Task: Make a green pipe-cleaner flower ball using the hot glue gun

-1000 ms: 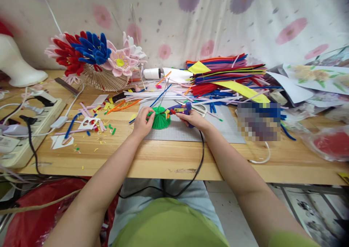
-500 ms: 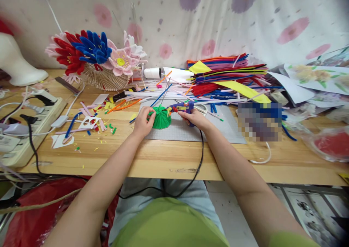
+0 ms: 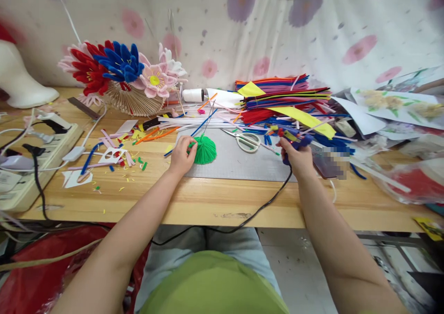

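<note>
My left hand (image 3: 184,155) pinches the left edge of a round green pipe-cleaner piece (image 3: 206,150), pleated like a lily pad, with thin wire stems rising from it. It rests over the grey cutting mat (image 3: 239,169). Away to the right, my right hand (image 3: 297,156) is wrapped round the handle of a blue-purple hot glue gun (image 3: 297,138), whose nozzle end points left. Its black cord (image 3: 267,206) trails down over the table edge. White-handled scissors (image 3: 247,141) lie on the mat between my hands.
Bundles of coloured pipe cleaners (image 3: 284,96) lie at the back. A fan with fuzzy flowers (image 3: 123,64) stands at the back left. Cut scraps (image 3: 114,156) and a power strip (image 3: 58,166) are on the left. A plastic bag (image 3: 419,180) lies at the right.
My right hand has drawn the hot glue gun away from the green piece, off to the right, uncovering the scissors. My left hand stays on the green piece.
</note>
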Demonstrator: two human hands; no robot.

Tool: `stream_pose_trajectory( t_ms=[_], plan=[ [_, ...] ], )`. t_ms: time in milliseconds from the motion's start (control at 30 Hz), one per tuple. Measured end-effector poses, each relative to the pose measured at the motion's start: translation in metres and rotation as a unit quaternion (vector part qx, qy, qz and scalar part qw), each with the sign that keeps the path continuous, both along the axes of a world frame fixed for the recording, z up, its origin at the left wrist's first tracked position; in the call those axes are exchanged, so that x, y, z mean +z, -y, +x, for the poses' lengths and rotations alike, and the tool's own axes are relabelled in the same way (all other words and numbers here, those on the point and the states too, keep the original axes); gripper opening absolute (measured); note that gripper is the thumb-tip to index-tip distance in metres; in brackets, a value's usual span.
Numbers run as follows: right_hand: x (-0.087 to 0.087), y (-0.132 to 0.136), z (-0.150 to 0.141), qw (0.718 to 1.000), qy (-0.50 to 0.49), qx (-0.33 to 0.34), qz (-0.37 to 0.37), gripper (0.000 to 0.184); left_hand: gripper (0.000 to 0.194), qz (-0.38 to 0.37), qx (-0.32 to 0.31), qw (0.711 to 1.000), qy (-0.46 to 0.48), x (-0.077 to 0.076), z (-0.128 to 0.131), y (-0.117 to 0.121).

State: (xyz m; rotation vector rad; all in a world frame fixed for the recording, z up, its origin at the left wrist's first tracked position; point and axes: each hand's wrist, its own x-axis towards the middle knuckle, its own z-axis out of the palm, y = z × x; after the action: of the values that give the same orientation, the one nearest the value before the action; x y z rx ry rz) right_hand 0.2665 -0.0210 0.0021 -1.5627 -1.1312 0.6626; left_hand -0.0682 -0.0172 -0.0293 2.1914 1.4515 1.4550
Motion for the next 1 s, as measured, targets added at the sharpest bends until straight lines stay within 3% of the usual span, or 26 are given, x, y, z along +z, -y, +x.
stream_pose_trajectory(
  t_ms=[133, 300, 433, 600, 667, 733, 833, 900, 1000],
  plan=[
    [-0.019, 0.005, 0.027, 0.984, 0.098, -0.125, -0.083, 0.046, 0.006, 0.011, 0.007, 1.000, -0.012, -0.001, 0.001, 0.000],
    [-0.028, -0.004, 0.035, 0.956, 0.235, -0.120, -0.130, 0.048, 0.006, 0.014, 0.001, 1.000, -0.020, -0.002, 0.001, 0.001],
    [-0.020, 0.001, 0.032, 0.922, 0.336, -0.084, -0.173, 0.055, 0.006, 0.010, 0.006, 1.000, -0.027, -0.002, 0.002, 0.001],
    [0.003, 0.032, 0.026, 0.848, 0.470, -0.074, -0.234, 0.063, 0.007, 0.005, 0.004, 1.000, -0.024, -0.001, 0.002, 0.002],
    [0.014, 0.041, 0.015, 0.833, 0.480, -0.007, -0.274, 0.050, 0.008, 0.007, 0.003, 1.000, -0.025, -0.001, 0.002, 0.002],
    [0.022, 0.041, -0.005, 0.839, 0.467, 0.093, -0.262, 0.038, 0.011, 0.006, 0.003, 1.000, -0.026, -0.001, 0.002, 0.003],
    [0.026, 0.024, -0.045, 0.876, 0.407, 0.216, -0.145, 0.027, 0.014, 0.003, 0.000, 0.999, -0.033, 0.000, 0.003, 0.004],
    [0.023, 0.007, -0.074, 0.884, 0.356, 0.291, -0.083, 0.024, 0.014, 0.004, -0.001, 0.999, -0.043, 0.000, 0.004, 0.005],
    [0.010, -0.022, -0.113, 0.900, 0.256, 0.354, -0.002, 0.015, 0.014, 0.007, 0.003, 0.998, -0.064, 0.001, 0.006, 0.005]
  ],
)
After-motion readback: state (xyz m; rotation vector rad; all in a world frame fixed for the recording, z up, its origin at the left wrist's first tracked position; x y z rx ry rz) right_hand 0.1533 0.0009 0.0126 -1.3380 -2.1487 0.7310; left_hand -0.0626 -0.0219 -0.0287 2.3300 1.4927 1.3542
